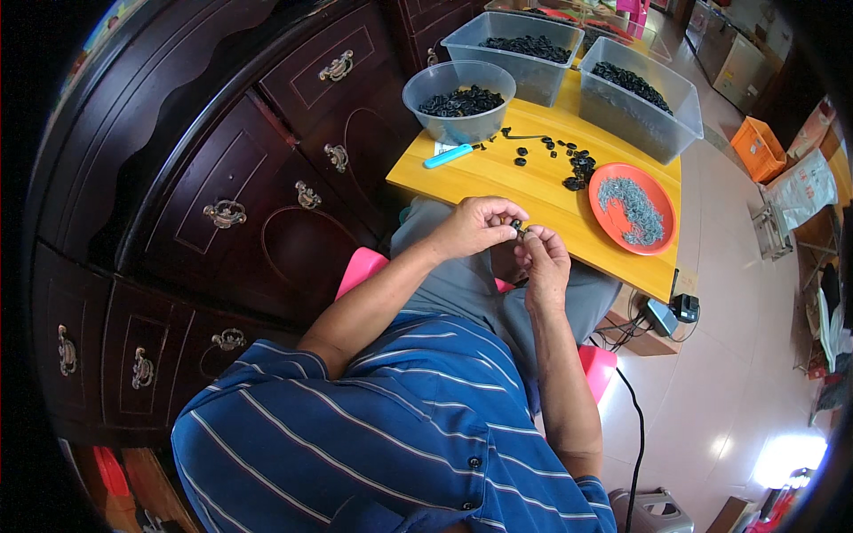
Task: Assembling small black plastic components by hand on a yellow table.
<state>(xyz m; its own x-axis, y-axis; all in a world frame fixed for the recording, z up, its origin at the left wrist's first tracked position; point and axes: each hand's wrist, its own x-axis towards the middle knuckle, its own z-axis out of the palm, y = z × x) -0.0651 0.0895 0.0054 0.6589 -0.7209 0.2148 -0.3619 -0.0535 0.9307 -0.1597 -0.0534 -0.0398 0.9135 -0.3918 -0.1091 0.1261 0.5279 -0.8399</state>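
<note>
My left hand and my right hand meet over my lap at the near edge of the yellow table. Between their fingertips is a small black part, pinched from both sides; its exact kind is too small to make out. Beyond the hands lies a loose pile of black parts, with a few single ones scattered to its left. An orange-red plate to the right of the pile bears many small greyish pieces. Left of the scattered parts rests a blue-handled tool.
A round clear tub and two rectangular clear bins with black parts stand along the table's far side. Dark wooden drawers rise close on the left. To the right are cables and an orange crate on the floor.
</note>
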